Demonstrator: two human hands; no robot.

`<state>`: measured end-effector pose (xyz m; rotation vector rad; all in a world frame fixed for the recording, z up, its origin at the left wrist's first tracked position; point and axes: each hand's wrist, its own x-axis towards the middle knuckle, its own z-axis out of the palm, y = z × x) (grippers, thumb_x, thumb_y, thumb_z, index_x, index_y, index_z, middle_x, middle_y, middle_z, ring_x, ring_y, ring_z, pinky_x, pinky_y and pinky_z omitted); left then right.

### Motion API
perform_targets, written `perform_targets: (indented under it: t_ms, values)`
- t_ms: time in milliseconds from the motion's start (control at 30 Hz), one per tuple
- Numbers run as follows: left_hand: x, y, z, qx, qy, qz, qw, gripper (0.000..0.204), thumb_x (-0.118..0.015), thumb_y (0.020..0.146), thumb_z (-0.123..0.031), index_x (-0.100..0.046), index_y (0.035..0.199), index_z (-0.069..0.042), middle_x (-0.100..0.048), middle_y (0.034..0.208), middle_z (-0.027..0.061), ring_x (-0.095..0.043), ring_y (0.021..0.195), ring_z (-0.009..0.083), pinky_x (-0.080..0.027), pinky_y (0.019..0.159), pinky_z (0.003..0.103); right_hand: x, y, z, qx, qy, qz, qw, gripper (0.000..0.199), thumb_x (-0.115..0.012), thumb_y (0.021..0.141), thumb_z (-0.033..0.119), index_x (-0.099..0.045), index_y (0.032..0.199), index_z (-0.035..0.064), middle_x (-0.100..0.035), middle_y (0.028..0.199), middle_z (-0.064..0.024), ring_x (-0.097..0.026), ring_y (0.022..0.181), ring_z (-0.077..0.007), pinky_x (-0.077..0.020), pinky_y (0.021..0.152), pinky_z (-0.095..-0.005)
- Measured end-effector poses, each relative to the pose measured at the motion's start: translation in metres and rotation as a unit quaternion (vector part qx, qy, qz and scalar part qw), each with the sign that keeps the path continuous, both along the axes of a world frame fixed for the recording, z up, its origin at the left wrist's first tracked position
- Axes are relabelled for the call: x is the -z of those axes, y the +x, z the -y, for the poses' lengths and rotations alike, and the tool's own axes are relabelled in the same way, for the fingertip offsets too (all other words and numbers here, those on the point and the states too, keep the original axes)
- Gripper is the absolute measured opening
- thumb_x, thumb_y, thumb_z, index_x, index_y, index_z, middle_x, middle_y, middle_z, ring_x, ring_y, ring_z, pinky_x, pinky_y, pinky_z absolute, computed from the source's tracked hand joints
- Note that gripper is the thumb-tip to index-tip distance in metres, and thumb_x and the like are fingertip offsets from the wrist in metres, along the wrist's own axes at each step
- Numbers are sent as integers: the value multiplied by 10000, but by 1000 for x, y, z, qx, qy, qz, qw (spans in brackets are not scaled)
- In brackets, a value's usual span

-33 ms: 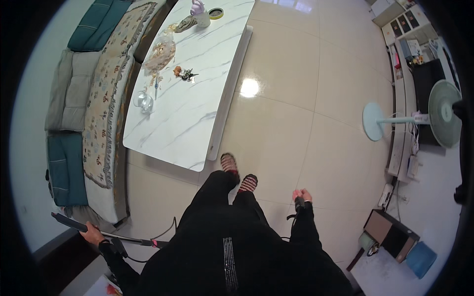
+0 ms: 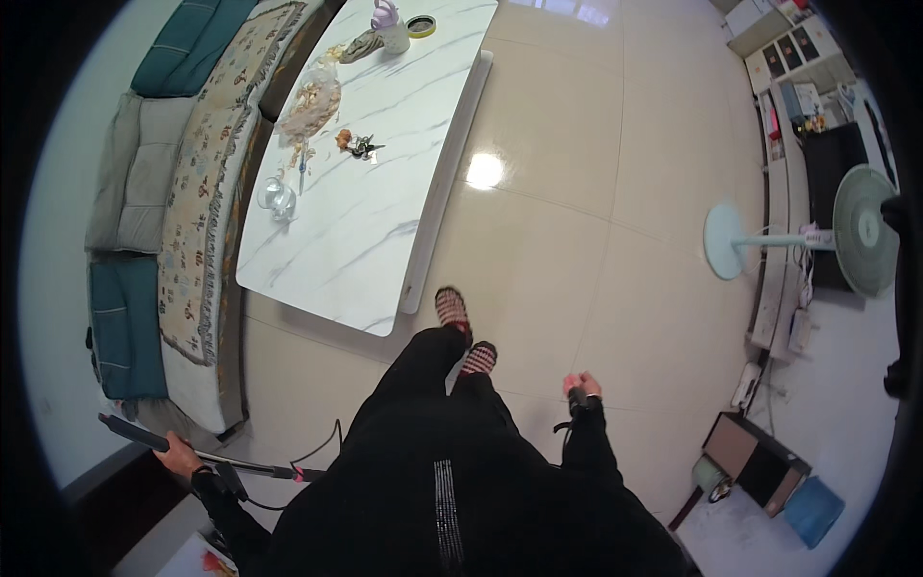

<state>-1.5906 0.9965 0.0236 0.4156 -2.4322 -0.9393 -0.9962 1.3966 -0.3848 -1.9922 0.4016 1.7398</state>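
Around a long metal pole (image 2: 240, 465) with a dark grip end (image 2: 132, 432), my left hand (image 2: 180, 456) is closed at the lower left. The pole runs toward my body, and its far end is hidden behind my dark clothing, so its kind does not show. A black strap and cord sit at my left wrist. My right hand (image 2: 584, 386) hangs over the tiled floor at the lower right, fingers curled in. Something pinkish shows at its fingers, but I cannot make out whether it is a held thing. A dark band with a strap circles that wrist.
A white marble-patterned table (image 2: 356, 231) stands ahead, with a clear plastic bag (image 2: 312, 108), a glass jug (image 2: 279, 200), and keys (image 2: 362, 146). A sofa (image 2: 187, 212) lines the left. A standing fan (image 2: 728, 240), a cabinet (image 2: 758, 462) and a blue bin (image 2: 815, 510) are at right.
Between the two frames my front foot shifts slightly forward, and my right hand sits a little farther left in the picture. The left hand keeps its grip on the pole.
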Motion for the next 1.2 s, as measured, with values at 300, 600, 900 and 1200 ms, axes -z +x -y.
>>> perform_targets:
  t_ms: [300,600,900,1200]
  values:
    - [122,17,-189,195,4,85,977,153,-548,724,-114,-438,715,-8,-448,584,24,-444,459,95,-364,412,232,-76,-53,-172,-156,9,21,988,337,-437,786,174,-351,1056,-8,-509,978,-201,-535,819,-341,-454,628,-412]
    - [175,76,-393,216,144,339,904,167,-624,588,-11,-474,656,-42,-478,558,7,-473,483,98,-394,455,231,-72,-140,-432,-287,24,1,958,365,-433,807,200,-356,1102,-2,-515,956,-198,-556,728,-309,-471,575,-365]
    - [137,193,-519,78,44,358,930,196,-601,535,18,-462,656,-49,-456,595,-5,-459,594,107,-397,575,246,-55,-384,-704,-509,48,-139,848,290,-454,816,260,-416,1005,43,-535,894,-166,-555,779,-276,-477,633,-351]
    - [125,181,-645,81,10,298,951,222,-598,560,54,-452,693,-46,-471,674,46,-487,673,170,-407,622,270,-40,-585,-711,-647,-26,-181,741,298,-476,813,283,-416,1000,59,-522,926,-161,-544,829,-290,-482,679,-373]
